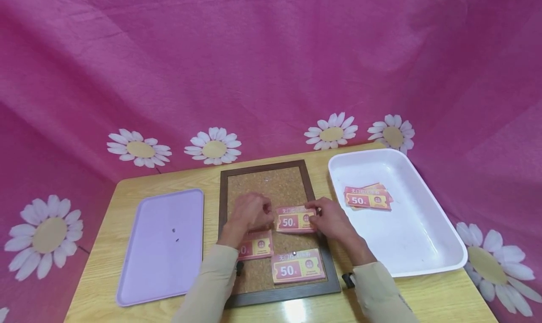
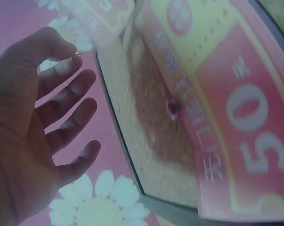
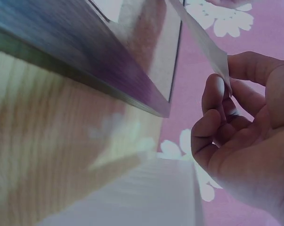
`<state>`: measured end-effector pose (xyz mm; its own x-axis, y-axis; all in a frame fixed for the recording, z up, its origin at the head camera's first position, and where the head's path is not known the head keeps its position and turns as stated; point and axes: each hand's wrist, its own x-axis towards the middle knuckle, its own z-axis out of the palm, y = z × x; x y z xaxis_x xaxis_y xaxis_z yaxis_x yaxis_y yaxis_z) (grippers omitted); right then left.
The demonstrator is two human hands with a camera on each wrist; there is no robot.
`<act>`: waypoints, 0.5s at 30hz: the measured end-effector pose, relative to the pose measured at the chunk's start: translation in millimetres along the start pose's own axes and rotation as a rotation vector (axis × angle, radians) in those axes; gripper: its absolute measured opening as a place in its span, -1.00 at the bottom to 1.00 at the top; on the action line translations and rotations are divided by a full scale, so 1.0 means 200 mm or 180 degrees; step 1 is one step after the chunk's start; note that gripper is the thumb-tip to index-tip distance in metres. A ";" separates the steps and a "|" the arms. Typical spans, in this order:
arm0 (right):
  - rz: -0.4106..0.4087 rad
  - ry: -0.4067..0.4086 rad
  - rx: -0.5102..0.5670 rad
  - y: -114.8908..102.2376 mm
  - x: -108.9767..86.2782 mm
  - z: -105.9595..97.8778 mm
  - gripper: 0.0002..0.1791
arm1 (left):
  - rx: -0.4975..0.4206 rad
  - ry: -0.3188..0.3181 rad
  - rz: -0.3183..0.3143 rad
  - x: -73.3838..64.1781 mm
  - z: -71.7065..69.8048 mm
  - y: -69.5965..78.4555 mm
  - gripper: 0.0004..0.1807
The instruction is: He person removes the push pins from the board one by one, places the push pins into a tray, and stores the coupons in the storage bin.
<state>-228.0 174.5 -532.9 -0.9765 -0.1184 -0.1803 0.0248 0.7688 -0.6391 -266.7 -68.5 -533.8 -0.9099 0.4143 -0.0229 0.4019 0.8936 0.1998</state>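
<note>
My right hand (image 1: 334, 218) pinches the right edge of a red and yellow coupon (image 1: 290, 223) marked 50, over the middle of a framed cork board (image 1: 267, 179). My left hand (image 1: 251, 211) is close to that coupon's left edge. In the left wrist view, a thin pin (image 2: 77, 54) pokes out from between its thumb and index finger; the pin's head is hidden. Below, another coupon (image 1: 258, 245) lies on the cork, partly covered by the left forearm. A third coupon (image 1: 298, 269) lies at lower right, with a pushpin (image 1: 294, 253) at its top edge.
A lilac tray (image 1: 148, 266) with a few small dark pins (image 1: 175, 235) lies to the left. To the right, a deep white tray (image 1: 417, 248) holds several overlapping coupons (image 1: 368, 198). A pink daisy-print cloth (image 1: 271, 78) hangs behind the wooden table (image 1: 106, 238).
</note>
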 end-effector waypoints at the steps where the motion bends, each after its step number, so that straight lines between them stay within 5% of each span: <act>1: -0.0003 -0.0004 0.0015 0.00 0.00 -0.01 -0.63 | 0.0006 0.0005 -0.0019 -0.01 -0.01 -0.01 -0.92; 15: 0.0020 0.0043 0.0145 0.02 -0.03 -0.12 -0.60 | 0.0078 0.0156 -0.0136 -0.09 -0.06 -0.14 -0.92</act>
<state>-226.8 193.2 -516.0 -0.9791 -0.1049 -0.1744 0.0404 0.7400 -0.6714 -263.1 -102.4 -526.3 -0.9300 0.3671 0.0172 0.3643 0.9146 0.1757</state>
